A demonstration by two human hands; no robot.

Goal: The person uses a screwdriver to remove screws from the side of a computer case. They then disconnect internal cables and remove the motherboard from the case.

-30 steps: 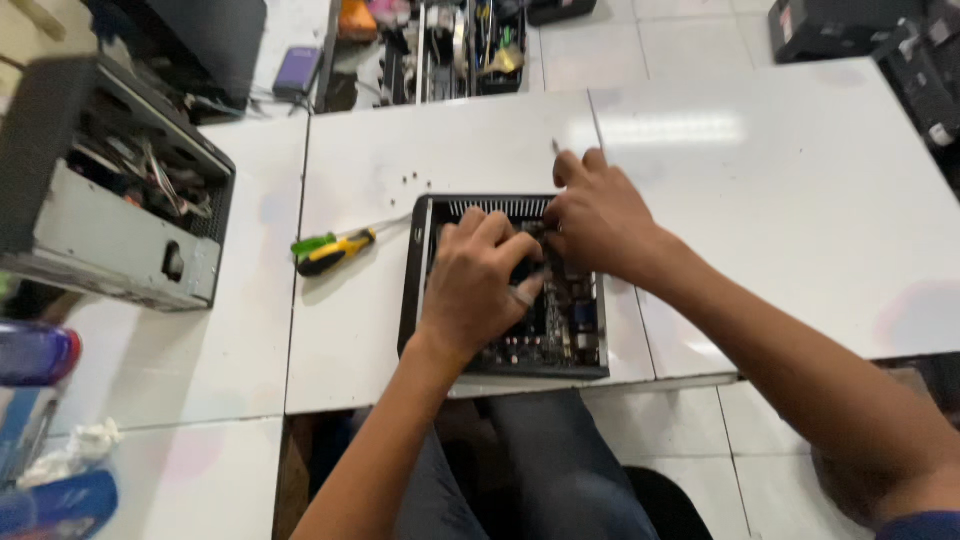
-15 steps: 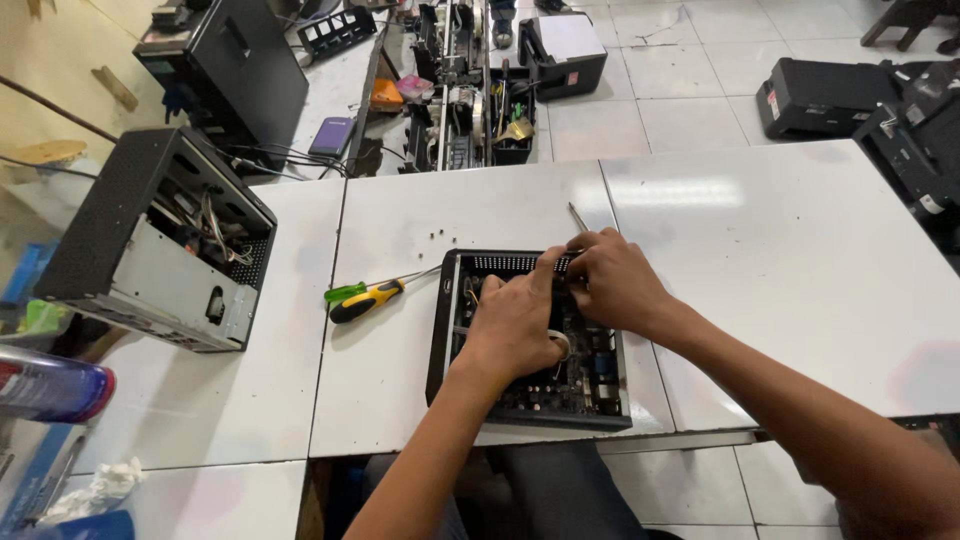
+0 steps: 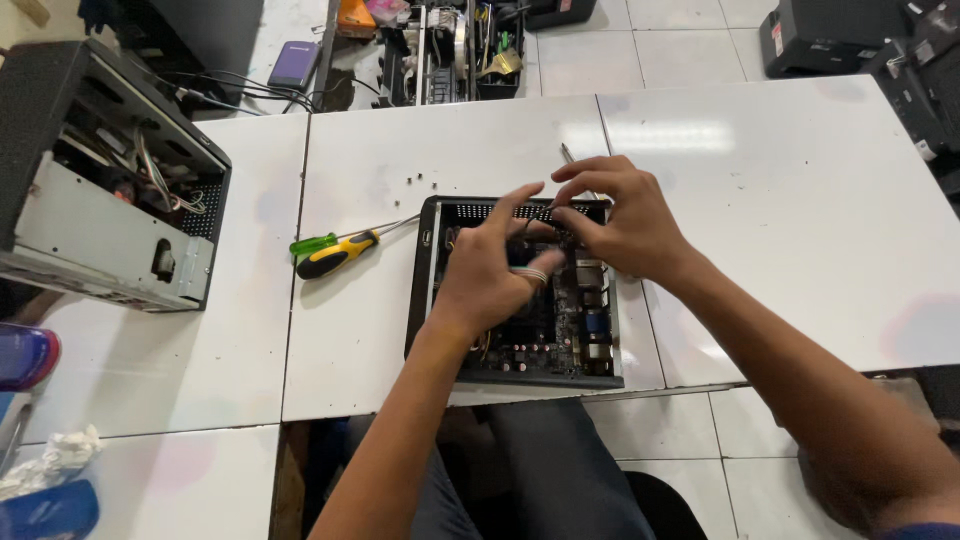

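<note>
1. Fingers of the left hand and right hand meet above the open, flat black metal computer case, each grip pinched narrow; whether either holds a part, I cannot tell.
2. Case lies directly beneath both grips on the white glossy counter, its circuit board exposed for reach.
3. Left of the grips rest a yellow-handled screwdriver and green-handled screwdriver; small loose screws lie beyond.

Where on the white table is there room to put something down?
The big bare patch is right of the right hand, out to the table edge. Another lies between the screwdrivers and the near edge. It is crowded around the small open computer and the tiny screws.
</note>
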